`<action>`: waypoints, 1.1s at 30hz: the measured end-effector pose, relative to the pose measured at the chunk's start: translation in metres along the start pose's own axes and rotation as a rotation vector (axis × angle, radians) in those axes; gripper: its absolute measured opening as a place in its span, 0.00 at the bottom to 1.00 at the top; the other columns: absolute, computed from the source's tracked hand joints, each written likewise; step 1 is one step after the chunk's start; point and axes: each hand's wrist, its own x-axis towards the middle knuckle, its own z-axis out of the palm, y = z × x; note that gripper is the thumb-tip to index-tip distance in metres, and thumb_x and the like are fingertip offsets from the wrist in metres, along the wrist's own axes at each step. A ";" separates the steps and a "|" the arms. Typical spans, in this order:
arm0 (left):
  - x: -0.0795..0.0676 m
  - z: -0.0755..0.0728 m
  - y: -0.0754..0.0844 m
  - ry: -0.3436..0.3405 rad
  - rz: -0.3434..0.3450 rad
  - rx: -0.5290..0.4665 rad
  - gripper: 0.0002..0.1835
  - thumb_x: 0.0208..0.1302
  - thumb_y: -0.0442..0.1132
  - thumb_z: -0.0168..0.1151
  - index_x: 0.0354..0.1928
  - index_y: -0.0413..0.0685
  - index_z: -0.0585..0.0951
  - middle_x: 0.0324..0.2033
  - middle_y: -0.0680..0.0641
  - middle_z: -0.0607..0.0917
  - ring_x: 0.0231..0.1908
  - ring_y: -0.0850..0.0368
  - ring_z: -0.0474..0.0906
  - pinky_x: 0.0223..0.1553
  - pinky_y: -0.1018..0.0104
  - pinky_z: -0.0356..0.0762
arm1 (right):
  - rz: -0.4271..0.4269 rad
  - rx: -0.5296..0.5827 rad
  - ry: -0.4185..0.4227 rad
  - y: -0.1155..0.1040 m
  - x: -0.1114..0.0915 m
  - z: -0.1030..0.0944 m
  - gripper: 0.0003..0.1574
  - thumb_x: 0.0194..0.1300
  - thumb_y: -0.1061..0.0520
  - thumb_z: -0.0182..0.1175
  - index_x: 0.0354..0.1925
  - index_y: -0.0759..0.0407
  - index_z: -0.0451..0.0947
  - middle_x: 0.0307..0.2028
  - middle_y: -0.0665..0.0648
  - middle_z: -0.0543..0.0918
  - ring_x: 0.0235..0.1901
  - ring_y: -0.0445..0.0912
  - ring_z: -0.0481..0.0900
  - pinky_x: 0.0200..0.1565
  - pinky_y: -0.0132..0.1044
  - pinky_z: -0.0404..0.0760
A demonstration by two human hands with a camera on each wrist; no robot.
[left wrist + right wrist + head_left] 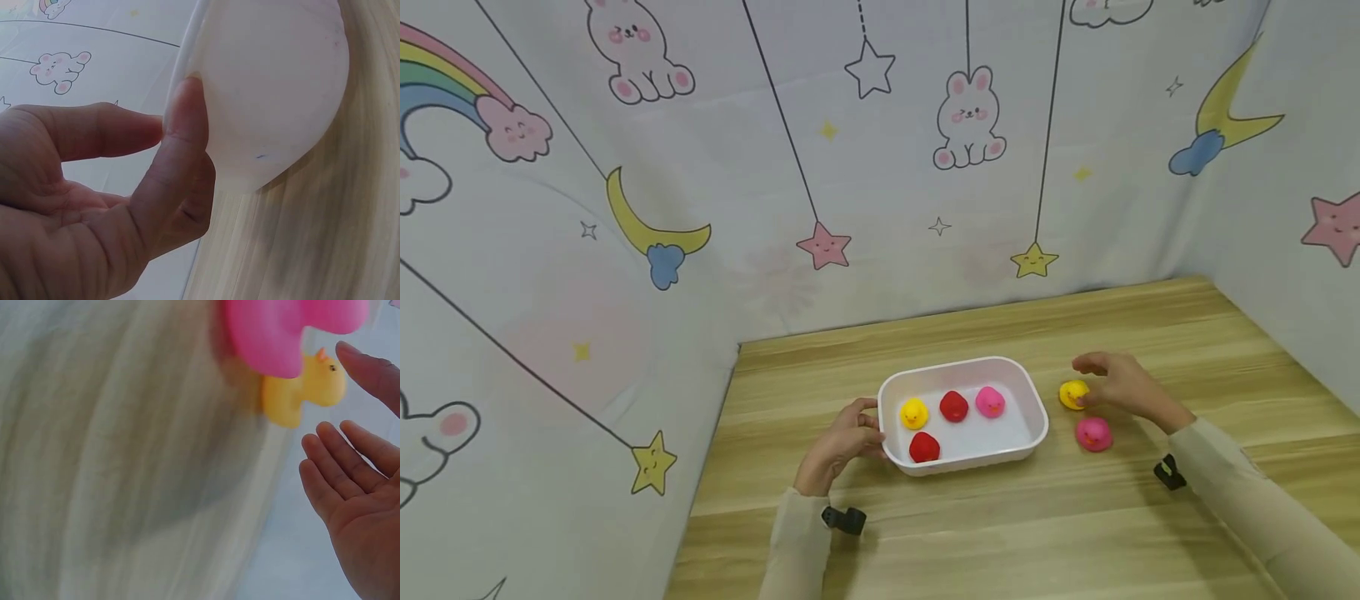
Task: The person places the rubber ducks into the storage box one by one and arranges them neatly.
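Note:
My left hand [841, 442] pinches the left end of a white plastic tray [966, 464], with finger and thumb at its rim in the left wrist view. Inside lie a yellow rubber duck [914, 413], a pink one [990, 402] and two red toys [953, 407], whose faces do not show. To the right of the tray, my right hand [1123, 387] hovers with spread fingers around another yellow rubber duck [1072, 394]. In the right wrist view a gap shows between the fingertips and that duck [322, 384]. Closer to me sits a second pink rubber duck [1093, 434].
Everything stands on a wood-grain table [1000, 533]. A white cloth printed with rabbits, stars and moons [895, 192] hangs behind it and along both sides. Each wrist wears a black strap device [844, 520].

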 end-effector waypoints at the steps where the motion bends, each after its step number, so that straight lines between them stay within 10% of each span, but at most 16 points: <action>1: 0.000 0.000 0.000 0.002 -0.002 -0.001 0.33 0.59 0.18 0.55 0.68 0.25 0.60 0.38 0.38 0.74 0.26 0.55 0.78 0.36 0.53 0.90 | 0.000 -0.009 -0.005 0.002 0.000 0.001 0.42 0.50 0.60 0.77 0.59 0.77 0.73 0.54 0.76 0.79 0.56 0.72 0.75 0.59 0.67 0.75; 16: 0.000 0.000 -0.002 0.004 0.001 -0.009 0.33 0.59 0.17 0.55 0.67 0.24 0.60 0.36 0.40 0.73 0.25 0.55 0.77 0.35 0.54 0.91 | -0.044 -0.089 -0.004 0.016 0.004 0.017 0.36 0.45 0.61 0.79 0.50 0.77 0.78 0.48 0.72 0.83 0.49 0.66 0.79 0.55 0.65 0.78; 33: -0.002 -0.001 0.000 -0.008 0.012 0.001 0.33 0.60 0.18 0.55 0.68 0.24 0.59 0.38 0.38 0.74 0.25 0.56 0.78 0.37 0.51 0.90 | -0.060 0.171 -0.031 -0.013 0.004 -0.005 0.35 0.51 0.64 0.76 0.57 0.73 0.77 0.54 0.68 0.82 0.54 0.60 0.79 0.59 0.50 0.81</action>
